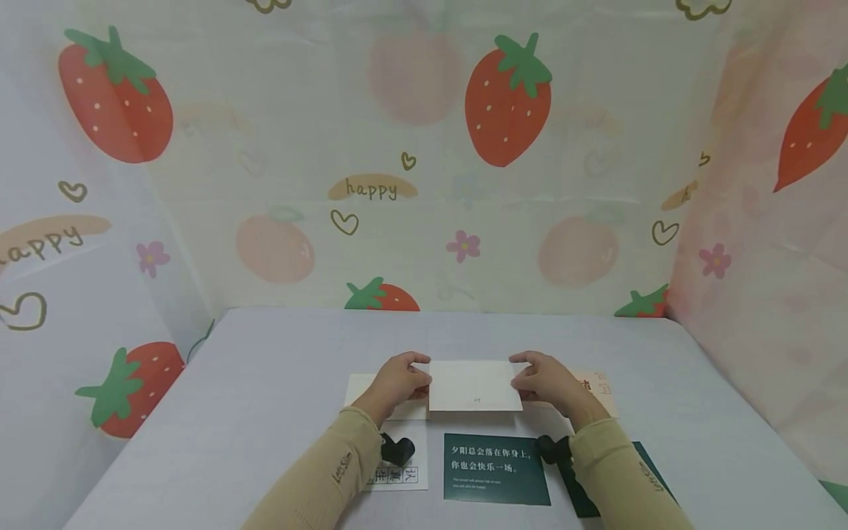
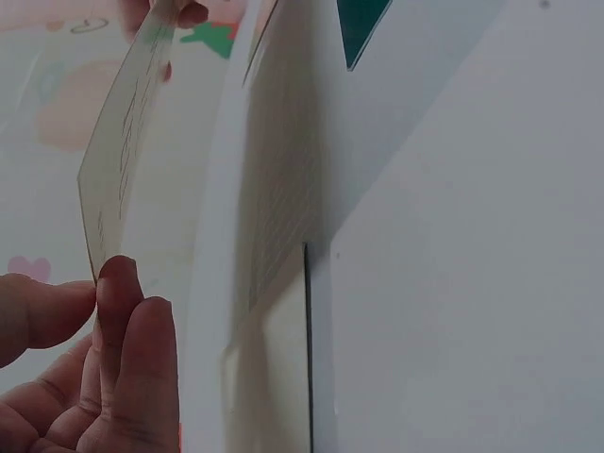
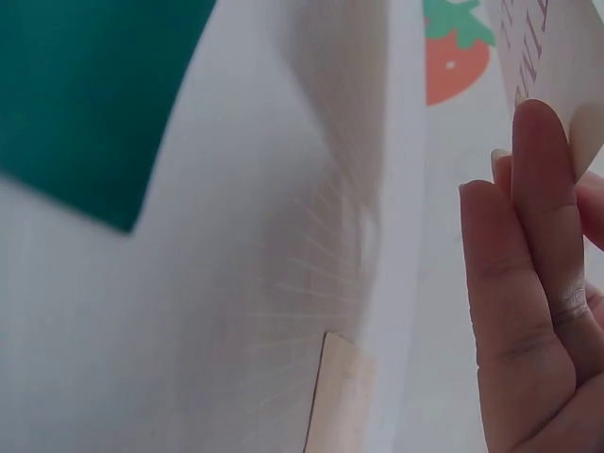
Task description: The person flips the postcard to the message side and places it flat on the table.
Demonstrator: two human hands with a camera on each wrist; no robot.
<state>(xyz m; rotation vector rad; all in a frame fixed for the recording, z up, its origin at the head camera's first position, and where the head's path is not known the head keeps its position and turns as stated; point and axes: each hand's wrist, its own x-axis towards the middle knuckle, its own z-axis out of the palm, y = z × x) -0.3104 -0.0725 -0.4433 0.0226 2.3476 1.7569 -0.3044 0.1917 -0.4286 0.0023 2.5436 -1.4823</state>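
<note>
A white card (image 1: 475, 384) is held up above the table between both hands. My left hand (image 1: 403, 379) pinches its left edge, thumb on one face and fingers on the other, as the left wrist view shows on the card (image 2: 118, 160). At the opposite edge my right hand (image 1: 546, 383) pinches the card (image 3: 557, 66), which carries printed lettering on the side facing the wrist camera. In the head view the card's near face is mostly blank, with one tiny mark low in the middle. Both hands are clear of the tabletop.
Below lies a dark green card (image 1: 497, 469) with white writing. A white card with boxed characters (image 1: 404, 475) is left of it, and another green card (image 1: 579, 489) sits partly under the right forearm. Behind the hands lie a pale card (image 1: 360, 384) and a peach card (image 1: 604, 394).
</note>
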